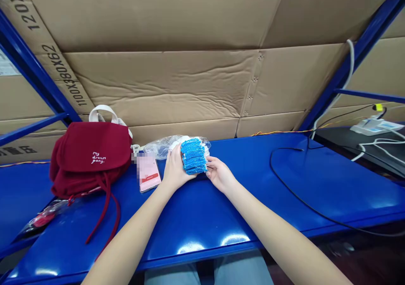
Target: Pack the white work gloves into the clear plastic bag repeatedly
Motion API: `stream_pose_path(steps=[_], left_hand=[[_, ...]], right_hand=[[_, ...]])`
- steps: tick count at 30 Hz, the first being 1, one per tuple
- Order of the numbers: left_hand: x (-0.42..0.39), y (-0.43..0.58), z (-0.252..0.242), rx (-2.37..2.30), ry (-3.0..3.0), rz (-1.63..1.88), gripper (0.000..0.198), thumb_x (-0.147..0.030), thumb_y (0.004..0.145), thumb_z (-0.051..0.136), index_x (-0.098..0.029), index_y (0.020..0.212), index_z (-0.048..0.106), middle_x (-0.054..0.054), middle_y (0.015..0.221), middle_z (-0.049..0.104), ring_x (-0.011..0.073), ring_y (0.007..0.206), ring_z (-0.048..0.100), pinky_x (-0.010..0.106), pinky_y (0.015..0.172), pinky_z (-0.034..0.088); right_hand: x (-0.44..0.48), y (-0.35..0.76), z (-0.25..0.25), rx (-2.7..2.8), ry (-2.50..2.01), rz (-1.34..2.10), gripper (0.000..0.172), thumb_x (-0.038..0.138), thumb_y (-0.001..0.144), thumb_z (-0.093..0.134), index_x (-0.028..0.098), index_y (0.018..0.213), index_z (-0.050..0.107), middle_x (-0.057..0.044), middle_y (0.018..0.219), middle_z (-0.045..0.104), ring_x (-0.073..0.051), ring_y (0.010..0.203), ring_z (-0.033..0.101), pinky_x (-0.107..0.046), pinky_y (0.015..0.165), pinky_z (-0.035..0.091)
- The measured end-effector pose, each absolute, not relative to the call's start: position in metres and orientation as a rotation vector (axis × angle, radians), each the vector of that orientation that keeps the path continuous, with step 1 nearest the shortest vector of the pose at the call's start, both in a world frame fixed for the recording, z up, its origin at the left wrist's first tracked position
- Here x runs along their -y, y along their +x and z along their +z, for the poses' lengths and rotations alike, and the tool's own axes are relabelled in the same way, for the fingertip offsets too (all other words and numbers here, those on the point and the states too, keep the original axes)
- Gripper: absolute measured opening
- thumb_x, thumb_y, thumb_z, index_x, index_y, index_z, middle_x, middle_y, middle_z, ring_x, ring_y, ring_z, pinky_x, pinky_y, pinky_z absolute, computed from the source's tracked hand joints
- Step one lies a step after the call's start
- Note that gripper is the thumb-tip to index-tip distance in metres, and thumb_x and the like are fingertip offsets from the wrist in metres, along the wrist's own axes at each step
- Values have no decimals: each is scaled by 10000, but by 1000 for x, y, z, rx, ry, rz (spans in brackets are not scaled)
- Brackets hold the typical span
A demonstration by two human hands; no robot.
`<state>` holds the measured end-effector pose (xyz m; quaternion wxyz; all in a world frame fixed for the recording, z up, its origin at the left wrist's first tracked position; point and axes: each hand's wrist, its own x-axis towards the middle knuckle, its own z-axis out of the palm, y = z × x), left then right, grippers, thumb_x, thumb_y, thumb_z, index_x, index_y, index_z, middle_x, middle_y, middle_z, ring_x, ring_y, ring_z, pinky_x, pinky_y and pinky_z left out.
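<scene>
A thick stack of blue fabric pieces with white edges (194, 156) is held upright over the blue shelf top. It looks like bundled knit work gloves, though their full shape is hidden. My left hand (176, 166) wraps round the stack's left side, thumb along the bottom. At the lower right edge, the fingers of my right hand (218, 173) are bent together and pinch the stack's side. A clear plastic bag (156, 147) lies crumpled just behind and to the left of the stack. Close to my left hand rests a phone (150, 175) with a pink screen.
On the left sits a dark red backpack (91, 154) with loose straps. A black cable (291, 192) curves over the blue shelf (249, 166) at right. White cables and a power strip (376, 123) lie on a black surface farther right. Cardboard (164, 82) lines the back.
</scene>
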<state>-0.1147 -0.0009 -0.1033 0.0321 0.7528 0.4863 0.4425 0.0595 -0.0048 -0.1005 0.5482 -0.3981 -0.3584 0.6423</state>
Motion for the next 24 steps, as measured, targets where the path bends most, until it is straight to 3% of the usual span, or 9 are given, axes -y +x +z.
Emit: stream_pose_path(steps=[2, 5, 9, 12, 15, 19, 24], left_hand=[[2, -115, -103, -1439, 2293, 1431, 1056, -326, 533, 779, -174, 1393, 185, 163, 1374, 382, 335, 1276, 402, 444, 1045, 363], [4, -117, -104, -1444, 2210, 1423, 1131, -285, 522, 771, -199, 1421, 89, 153, 1356, 393, 300, 1193, 487, 414, 967, 437], [8, -121, -101, -1551, 2192, 1349, 1245, -269, 507, 774, -243, 1446, -42, 162, 1432, 265, 317, 1228, 451, 433, 964, 435], [10, -122, -99, -1529, 2288, 1348, 1116, -241, 514, 756, -256, 1418, 101, 140, 1427, 236, 326, 1297, 367, 435, 1002, 407], [9, -122, -100, -1494, 2347, 1426, 956, -210, 510, 735, -235, 1328, 240, 128, 1356, 301, 317, 1296, 360, 441, 1028, 381], [7, -121, -101, -1523, 2275, 1535, 898, -204, 493, 730, -231, 1265, 272, 112, 1270, 368, 301, 1221, 423, 440, 996, 404], [6, -122, -100, -1567, 2168, 1578, 872, -213, 512, 723, -220, 1261, 276, 108, 1241, 392, 295, 1179, 452, 442, 987, 408]], right_hand=[[8, 58, -102, 868, -956, 1495, 289, 219, 563, 598, 210, 832, 495, 14, 690, 584, -104, 566, 535, -203, 461, 384], [11, 53, -105, 921, -1002, 1416, 244, 232, 578, 602, 221, 773, 456, 45, 644, 553, -97, 555, 532, -204, 476, 432], [12, 47, -109, 1076, -1095, 1301, 164, 314, 632, 590, 200, 719, 511, 23, 670, 554, -115, 615, 549, -241, 534, 498], [8, 49, -110, 1211, -1153, 1183, 173, 345, 658, 556, 196, 746, 566, 1, 746, 586, -144, 671, 558, -273, 557, 510], [4, 55, -107, 1320, -1177, 1040, 108, 310, 661, 551, 212, 706, 553, 17, 720, 569, -152, 691, 536, -288, 631, 491], [-1, 57, -102, 1593, -1296, 648, 75, 281, 737, 474, 223, 727, 521, 14, 721, 583, -160, 705, 540, -296, 719, 435], [-1, 45, -98, 1591, -1446, 475, 85, 257, 750, 434, 227, 798, 497, 20, 689, 582, -159, 632, 539, -268, 619, 409]])
